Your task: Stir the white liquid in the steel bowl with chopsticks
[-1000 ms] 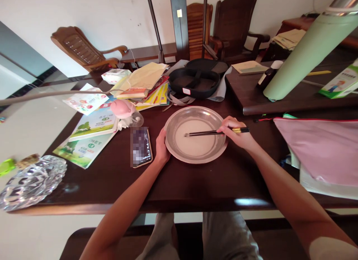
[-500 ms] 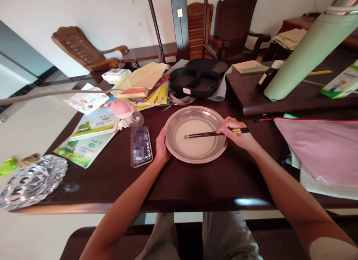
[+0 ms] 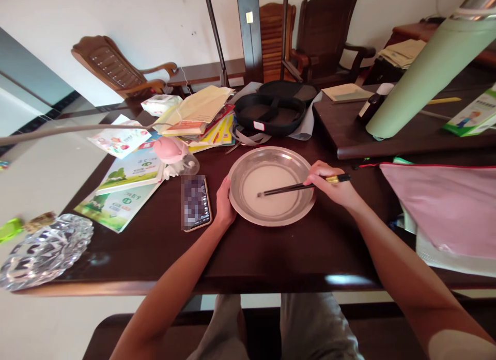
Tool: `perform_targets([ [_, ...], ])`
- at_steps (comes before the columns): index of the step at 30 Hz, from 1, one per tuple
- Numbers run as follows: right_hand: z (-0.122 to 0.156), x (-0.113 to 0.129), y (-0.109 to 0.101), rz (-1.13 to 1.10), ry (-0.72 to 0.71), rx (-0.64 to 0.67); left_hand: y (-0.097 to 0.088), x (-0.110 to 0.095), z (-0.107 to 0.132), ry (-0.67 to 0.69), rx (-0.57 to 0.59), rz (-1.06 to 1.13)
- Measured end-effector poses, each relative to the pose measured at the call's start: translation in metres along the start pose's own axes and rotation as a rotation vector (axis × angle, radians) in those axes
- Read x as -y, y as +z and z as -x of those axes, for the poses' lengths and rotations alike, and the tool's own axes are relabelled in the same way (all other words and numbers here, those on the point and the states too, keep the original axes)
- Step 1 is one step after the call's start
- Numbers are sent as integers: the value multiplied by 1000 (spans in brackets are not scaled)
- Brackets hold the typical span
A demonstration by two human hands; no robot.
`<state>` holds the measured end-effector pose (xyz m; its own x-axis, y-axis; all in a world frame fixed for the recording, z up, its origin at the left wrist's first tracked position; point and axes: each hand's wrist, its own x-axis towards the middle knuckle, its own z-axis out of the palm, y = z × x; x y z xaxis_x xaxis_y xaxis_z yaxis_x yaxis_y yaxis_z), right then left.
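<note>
A round metal bowl (image 3: pixel 248 209), wide and shallow, rests on the dark wooden table (image 3: pixel 267 251). Whitish liquid (image 3: pixel 273 176) covers its bottom. My left hand (image 3: pixel 225 202) grips the bowl's left rim, thumb up along the edge and the other fingers mostly hidden. On the opposite side, my right hand (image 3: pixel 329 182) is closed around a pair of black chopsticks (image 3: pixel 287 188) with gold bands near the thick ends. Their tips dip into the liquid left of the bowl's middle. A phone (image 3: pixel 196 202) lies just left of my left hand.
Books (image 3: pixel 132 169) and a pink-lidded bottle (image 3: pixel 172 153) are at the left, near a clear glass dish (image 3: pixel 46 251). Behind the bowl sits an open black case (image 3: pixel 271 112). A tall green flask (image 3: pixel 426 76) and a pink pouch (image 3: pixel 445 205) occupy the right.
My right hand has shifted slightly right, drawing the chopstick tips a little right and toward me in the liquid. The left hand and the bowl stay in place.
</note>
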<state>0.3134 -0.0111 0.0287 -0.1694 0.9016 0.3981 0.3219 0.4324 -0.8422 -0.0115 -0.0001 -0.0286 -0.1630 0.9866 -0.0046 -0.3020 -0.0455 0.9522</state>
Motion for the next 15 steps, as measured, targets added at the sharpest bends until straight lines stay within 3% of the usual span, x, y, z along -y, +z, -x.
perform_targets([
  [3, -1, -2, -5, 47, -4, -58, 0, 0, 0, -3, -1, -3],
  [8, 0, -7, -18, -163, 1, -187, -1, 1, 0, -9, -6, 3],
  [11, 1, -3, -11, -192, 16, -84, -1, 1, 0, 1, -10, -9],
  [15, 1, 4, 2, -3, 5, 11, -1, 1, 0, 1, -6, -16],
])
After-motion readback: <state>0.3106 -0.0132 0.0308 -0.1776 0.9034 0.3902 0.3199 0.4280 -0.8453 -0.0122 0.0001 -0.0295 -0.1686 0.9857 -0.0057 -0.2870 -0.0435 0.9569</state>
